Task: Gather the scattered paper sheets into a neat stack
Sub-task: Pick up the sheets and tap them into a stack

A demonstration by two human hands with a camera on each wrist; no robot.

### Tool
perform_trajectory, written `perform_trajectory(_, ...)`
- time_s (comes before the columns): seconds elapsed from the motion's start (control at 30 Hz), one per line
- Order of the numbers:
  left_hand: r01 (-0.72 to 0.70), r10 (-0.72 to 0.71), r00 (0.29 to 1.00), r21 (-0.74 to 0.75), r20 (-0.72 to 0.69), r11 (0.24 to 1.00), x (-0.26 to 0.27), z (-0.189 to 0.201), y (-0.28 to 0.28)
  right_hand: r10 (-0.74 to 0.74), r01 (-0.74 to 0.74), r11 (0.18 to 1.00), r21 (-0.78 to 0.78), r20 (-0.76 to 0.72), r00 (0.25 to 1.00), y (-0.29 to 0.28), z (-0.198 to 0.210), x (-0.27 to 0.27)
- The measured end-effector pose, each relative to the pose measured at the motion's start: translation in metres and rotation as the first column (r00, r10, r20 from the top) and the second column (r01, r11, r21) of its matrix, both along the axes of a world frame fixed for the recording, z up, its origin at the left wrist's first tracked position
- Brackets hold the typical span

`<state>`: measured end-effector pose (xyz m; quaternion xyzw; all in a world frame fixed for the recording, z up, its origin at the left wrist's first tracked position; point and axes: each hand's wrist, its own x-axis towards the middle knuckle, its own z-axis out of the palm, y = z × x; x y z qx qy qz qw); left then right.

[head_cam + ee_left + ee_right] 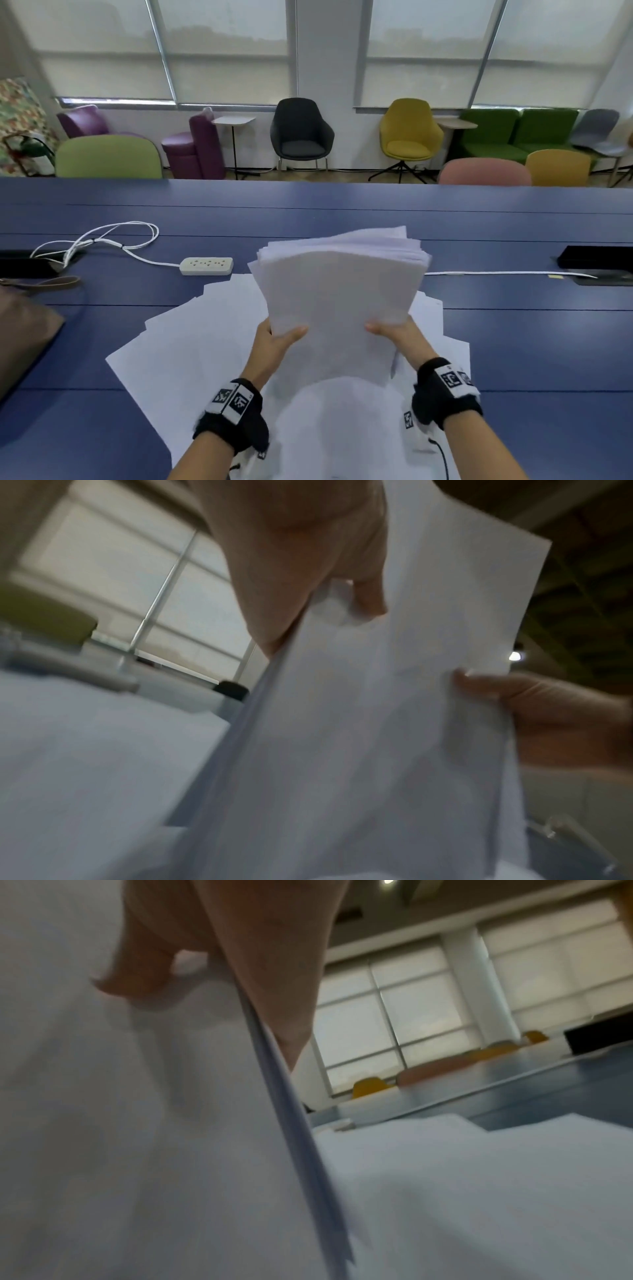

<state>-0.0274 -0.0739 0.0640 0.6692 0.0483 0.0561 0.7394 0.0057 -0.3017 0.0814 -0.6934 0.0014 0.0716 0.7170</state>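
A thick bundle of white paper sheets is lifted off the blue table, tilted up toward me, its far edges fanned unevenly. My left hand grips its left side, thumb on the front face. My right hand grips the right side the same way. In the left wrist view the bundle fills the middle, with my left hand above it and my right hand at the far edge. The right wrist view shows my right hand pinching the bundle's edge. Loose sheets lie spread on the table beneath.
A white power strip with its coiled cable lies at the back left. A brown bag sits at the left edge. A black box and a white strip lie at the right. Chairs line the far side.
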Motion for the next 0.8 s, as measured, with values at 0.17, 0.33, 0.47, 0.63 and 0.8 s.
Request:
perform_trajectory(0.17,-0.128,0.130,0.991,-0.055,0.020,0.990,0.005,0.004,-0.009,-0.142,0.142,0.989,0.027,-0.019,0.990,0.007,0.003,0.001)
perform_trajectory(0.33,-0.019,0.028,0.995,0.104,-0.093,0.994,-0.008,-0.033,-0.007,-0.015,-0.007,0.990,-0.139,-0.157,0.988,0.003,-0.028,-0.013)
perform_trajectory(0.47,-0.038,0.058,0.996,0.281,-0.066,0.959,0.001,-0.037,-0.011,-0.064,0.042,0.971,-0.237,-0.086,0.994,-0.003,-0.018,-0.013)
perform_trajectory(0.63,0.067,-0.038,0.995,0.324,-0.095,0.944,0.002,-0.034,-0.034,-0.197,0.135,0.941,-0.311,-0.177,0.964,-0.039,-0.036,-0.030)
perform_trajectory(0.8,0.511,-0.206,0.841,0.613,-0.499,0.603,0.000,-0.082,-0.080,-0.528,0.056,0.583,-0.811,-0.325,0.784,-0.070,-0.101,-0.063)
